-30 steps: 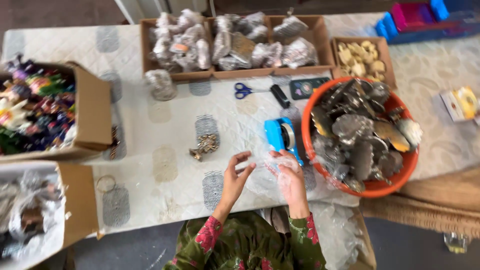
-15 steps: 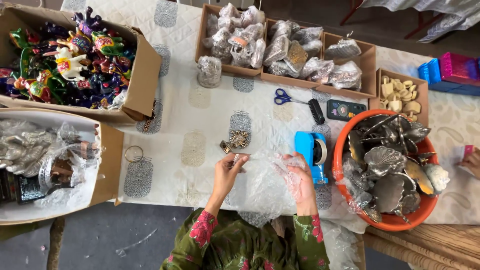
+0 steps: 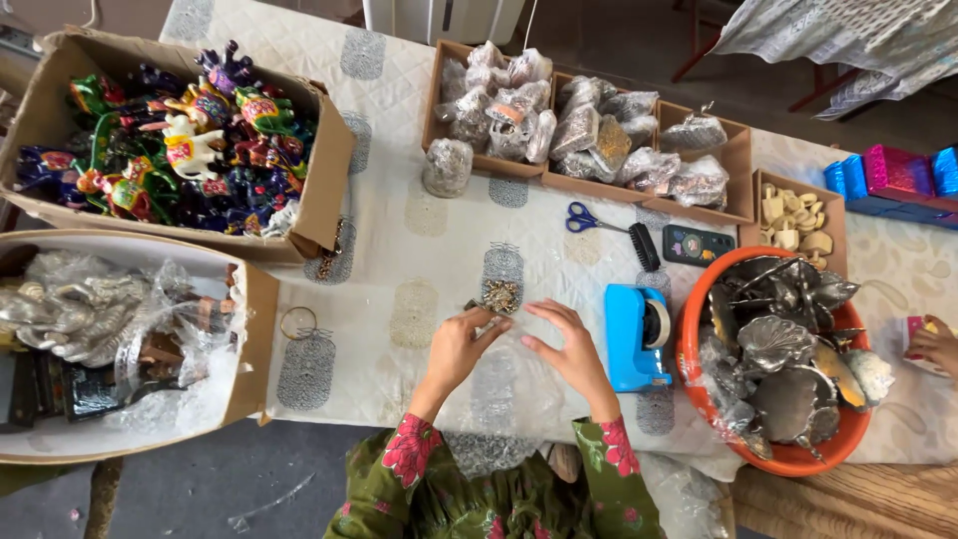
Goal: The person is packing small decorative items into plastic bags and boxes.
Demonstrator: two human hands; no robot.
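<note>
The left hand (image 3: 457, 349) and the right hand (image 3: 571, 349) both pinch the top edge of a clear plastic bag (image 3: 511, 379) that lies on the bench (image 3: 419, 250) right in front of the person. A small metal ornament (image 3: 499, 295) sits just beyond the fingertips, apart from the bag. The thin film may slip from the fingers or tear, because it is slack and hard to grip. The ornament could be pushed away by the bag edge. The blue tape dispenser (image 3: 636, 336) stands close on the right and may catch the film. The bag's outline is hard to see; its opening cannot be told.
</note>
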